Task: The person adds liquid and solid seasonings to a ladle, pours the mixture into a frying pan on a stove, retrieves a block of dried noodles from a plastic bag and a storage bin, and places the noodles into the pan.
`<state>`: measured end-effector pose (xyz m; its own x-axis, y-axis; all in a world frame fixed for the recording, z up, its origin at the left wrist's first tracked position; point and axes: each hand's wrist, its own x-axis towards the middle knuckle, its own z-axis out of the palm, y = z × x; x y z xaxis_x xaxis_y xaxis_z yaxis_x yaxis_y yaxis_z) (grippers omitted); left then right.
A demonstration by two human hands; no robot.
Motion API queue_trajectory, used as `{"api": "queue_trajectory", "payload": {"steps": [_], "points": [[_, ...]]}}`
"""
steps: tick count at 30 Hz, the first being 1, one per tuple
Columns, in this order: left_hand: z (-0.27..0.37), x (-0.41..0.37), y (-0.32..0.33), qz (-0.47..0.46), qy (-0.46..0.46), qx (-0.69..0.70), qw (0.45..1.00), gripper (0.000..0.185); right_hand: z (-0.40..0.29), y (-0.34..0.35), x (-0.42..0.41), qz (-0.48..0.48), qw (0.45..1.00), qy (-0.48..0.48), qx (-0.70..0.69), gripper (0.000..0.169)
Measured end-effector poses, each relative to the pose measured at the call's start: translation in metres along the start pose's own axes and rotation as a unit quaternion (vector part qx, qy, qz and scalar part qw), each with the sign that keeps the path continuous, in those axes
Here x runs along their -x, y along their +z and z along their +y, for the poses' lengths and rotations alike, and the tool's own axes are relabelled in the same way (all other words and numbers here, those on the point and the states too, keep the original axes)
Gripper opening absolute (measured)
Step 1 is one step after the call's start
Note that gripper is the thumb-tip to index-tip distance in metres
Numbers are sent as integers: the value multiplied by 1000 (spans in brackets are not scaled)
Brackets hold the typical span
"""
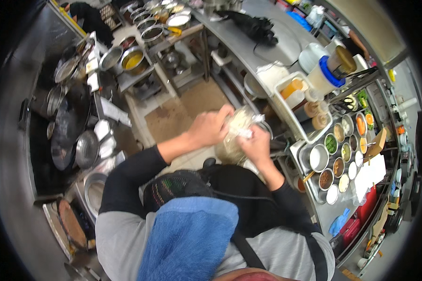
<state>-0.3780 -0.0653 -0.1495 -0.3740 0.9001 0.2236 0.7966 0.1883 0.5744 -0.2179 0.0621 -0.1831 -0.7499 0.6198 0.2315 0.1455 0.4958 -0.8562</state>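
Note:
A clear plastic bag (242,118) with pale contents hangs in front of my body above the floor. My left hand (211,128) grips its upper part from the left, thumb and fingers pinched together. My right hand (256,143) grasps the gathered, crinkled plastic on the other side. The lower part of the bag hangs beneath both hands, partly behind my right hand. What the pale filling is cannot be made out.
On the left is a stove with a large dark wok (70,126). A steel counter (232,31) runs along the right, bearing a white bin (304,131) of squeeze bottles and a tray of ingredient cups (325,179). Ahead stands a yellow-filled pot (133,61). Two people are farther off.

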Motion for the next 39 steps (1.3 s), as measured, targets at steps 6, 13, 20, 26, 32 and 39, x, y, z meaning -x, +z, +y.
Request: {"api": "queue_trajectory", "payload": {"steps": [6, 13, 20, 26, 32, 39], "points": [[4, -12, -57, -159, 97, 163, 969, 47, -19, -47, 3, -27, 990, 67, -119, 18], [-44, 148, -85, -332, -166, 595, 713, 91, -22, -86, 13, -22, 973, 90, -213, 23], [14, 172, -86, -209, -323, 667, 639, 129, -23, -77, 14, -10, 983, 77, -167, 19], [9, 188, -75, -157, -310, 664, 662, 125, -9, -72, 24, 8, 972, 140, -186, 12], [11, 184, -75, -142, -329, 667, 653, 122, -16, -75, 24, -5, 973, 130, -192, 18], [-37, 73, -64, -128, -125, 438, 881, 60, -8, -69, 5, -105, 911, 147, -371, 24]]}}
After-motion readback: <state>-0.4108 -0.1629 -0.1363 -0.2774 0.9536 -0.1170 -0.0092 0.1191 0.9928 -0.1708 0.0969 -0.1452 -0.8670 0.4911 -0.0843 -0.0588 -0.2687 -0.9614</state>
